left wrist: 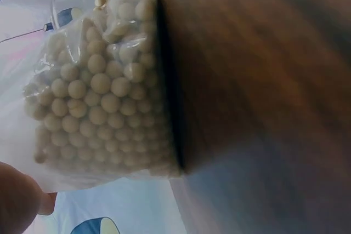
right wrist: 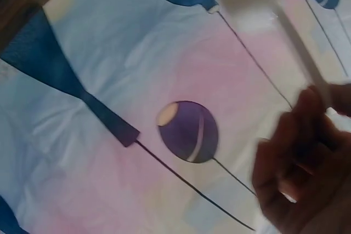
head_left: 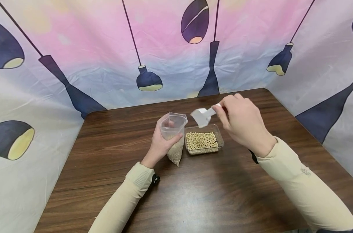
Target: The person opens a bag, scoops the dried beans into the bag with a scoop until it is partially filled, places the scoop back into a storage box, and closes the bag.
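A clear plastic bag [head_left: 176, 154], its top held apart, stands partly filled in my left hand [head_left: 160, 142], thumb on the near side and fingers round the far side. Many round pale-yellow beans, like soybeans, fill its lower part, seen close in the left wrist view through the bag [left wrist: 98, 108]. Between thumb and fingers, my right hand [head_left: 243, 118] pinches the handle of a white scoop [head_left: 202, 117]. The scoop is tilted above the box, right of the bag's mouth; its inside cannot be made out. In the right wrist view the scoop [right wrist: 301, 47] is blurred.
Just right of the bag, a clear plastic box [head_left: 221, 142] holds more of the beans [head_left: 201, 139]. Both are on a dark wood-grain table [head_left: 194, 197]. A cloth printed with lamps [head_left: 170, 48] hangs behind the table's far edge and along its sides.
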